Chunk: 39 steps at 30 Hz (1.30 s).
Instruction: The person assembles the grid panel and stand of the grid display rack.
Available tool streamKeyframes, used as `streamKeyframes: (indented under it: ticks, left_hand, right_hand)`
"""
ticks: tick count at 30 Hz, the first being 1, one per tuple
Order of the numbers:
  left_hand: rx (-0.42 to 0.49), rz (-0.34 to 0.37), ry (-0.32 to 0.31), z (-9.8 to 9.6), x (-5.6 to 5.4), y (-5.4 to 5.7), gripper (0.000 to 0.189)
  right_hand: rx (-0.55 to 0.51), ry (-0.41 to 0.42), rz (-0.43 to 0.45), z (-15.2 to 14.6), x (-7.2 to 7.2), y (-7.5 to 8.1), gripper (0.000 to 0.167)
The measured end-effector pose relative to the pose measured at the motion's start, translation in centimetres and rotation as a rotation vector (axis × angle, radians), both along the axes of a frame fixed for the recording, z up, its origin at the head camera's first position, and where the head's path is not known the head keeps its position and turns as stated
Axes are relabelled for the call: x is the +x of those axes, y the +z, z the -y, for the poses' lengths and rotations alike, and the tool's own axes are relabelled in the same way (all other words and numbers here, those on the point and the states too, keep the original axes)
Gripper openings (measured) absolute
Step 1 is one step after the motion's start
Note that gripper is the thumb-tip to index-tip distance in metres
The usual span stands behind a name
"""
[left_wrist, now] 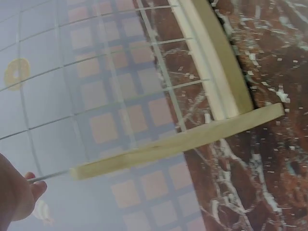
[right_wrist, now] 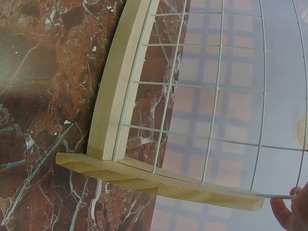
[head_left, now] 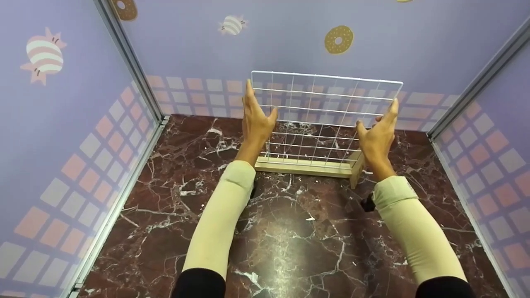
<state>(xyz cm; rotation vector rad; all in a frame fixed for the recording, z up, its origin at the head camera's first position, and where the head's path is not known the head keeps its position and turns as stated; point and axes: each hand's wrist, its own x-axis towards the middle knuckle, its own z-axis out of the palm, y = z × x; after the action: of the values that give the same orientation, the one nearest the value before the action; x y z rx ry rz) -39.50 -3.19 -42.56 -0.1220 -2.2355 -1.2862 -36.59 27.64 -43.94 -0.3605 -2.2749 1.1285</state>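
Observation:
A white wire grid panel (head_left: 327,76) stands upright, tilted slightly, its bottom edge at the bar of a pale wooden stand (head_left: 304,165). My left hand (head_left: 257,123) grips the panel's left edge, thumb toward the front. On the opposite edge, my right hand (head_left: 377,138) holds the wire in the same way. The left wrist view shows fingertips (left_wrist: 38,189) curled at the edge wire, just past the end of a wooden side piece (left_wrist: 168,144). In the right wrist view, fingers (right_wrist: 284,211) pinch the edge wire beyond the other side piece (right_wrist: 159,185).
Dark red marbled flooring (head_left: 285,236) with white veins and small pale specks lies under the stand. Lilac panels with pink and white squares rise behind (head_left: 281,37), at left (head_left: 25,136) and at right (head_left: 497,124), with metal strips along the joints.

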Motion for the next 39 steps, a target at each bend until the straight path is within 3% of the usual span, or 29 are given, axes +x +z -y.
streamKeyframes:
  ticks: [6, 15, 20, 26, 34, 39]
  left_hand:
    - [0.037, -0.004, -0.008, 0.0, -0.1, 0.9, 0.103]
    - [0.019, 0.011, 0.024, 0.0, -0.1, 1.9, 0.096]
    - [0.013, 0.014, 0.045, 0.0, 0.1, 2.2, 0.097]
    - [0.037, -0.007, 0.026, -0.1, 0.0, 2.2, 0.098]
    - [0.036, 0.022, 0.032, -0.2, -0.1, 2.4, 0.102]
    - [0.024, 0.031, 0.038, -0.2, -0.2, 2.5, 0.104]
  right_hand:
    - [-0.003, -0.006, -0.012, 0.1, 0.1, 0.1, 0.109]
    - [0.025, -0.012, -0.066, 0.0, 0.0, -0.3, 0.105]
    - [0.033, 0.007, -0.057, -0.1, 0.1, 0.0, 0.104]
    - [0.056, 0.017, -0.084, -0.5, 0.1, 0.4, 0.099]
    - [0.053, 0.010, -0.128, -0.3, 0.0, 3.1, 0.100]
    - [0.075, -0.020, -0.097, -0.3, 0.0, 4.6, 0.101]
